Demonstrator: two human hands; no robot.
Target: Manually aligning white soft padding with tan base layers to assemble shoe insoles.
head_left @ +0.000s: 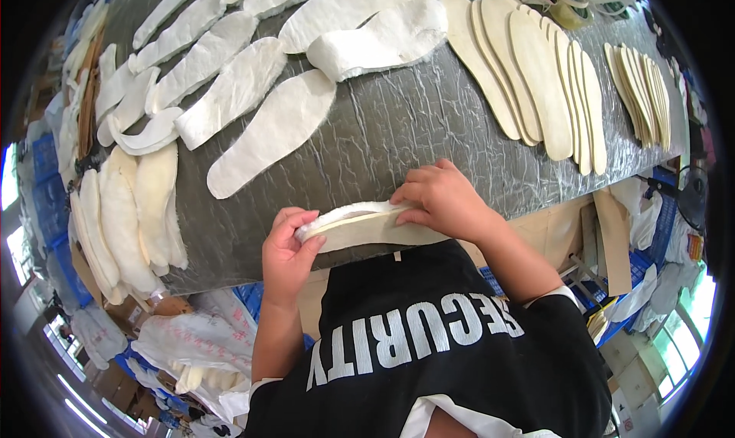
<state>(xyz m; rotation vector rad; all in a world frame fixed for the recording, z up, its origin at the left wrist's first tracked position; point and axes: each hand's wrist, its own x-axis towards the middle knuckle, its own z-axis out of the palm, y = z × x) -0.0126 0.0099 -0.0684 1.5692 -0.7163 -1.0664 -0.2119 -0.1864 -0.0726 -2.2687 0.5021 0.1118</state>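
Observation:
Between my two hands, at the table's near edge, is a shoe insole (364,232) made of a fluffy white layer and a flat beige layer. A gap shows between the layers along the far side. My left hand (291,237) pinches its left end, thumb in front and fingers behind. My right hand (444,201) grips the other end, fingers curled over the top edge. Beyond my hands lies a single white fleece insole (272,134). Several more white fleece pieces (360,17) are spread over the far left and middle.
Overlapping beige insoles (540,82) fan out at the far right, with a smaller stack (639,93) beyond. Finished-looking fleece insoles (126,216) pile up at the table's left edge. Plastic bags (195,342) and blue crates (65,246) crowd the left side. A container with tools (570,5) stands at the back.

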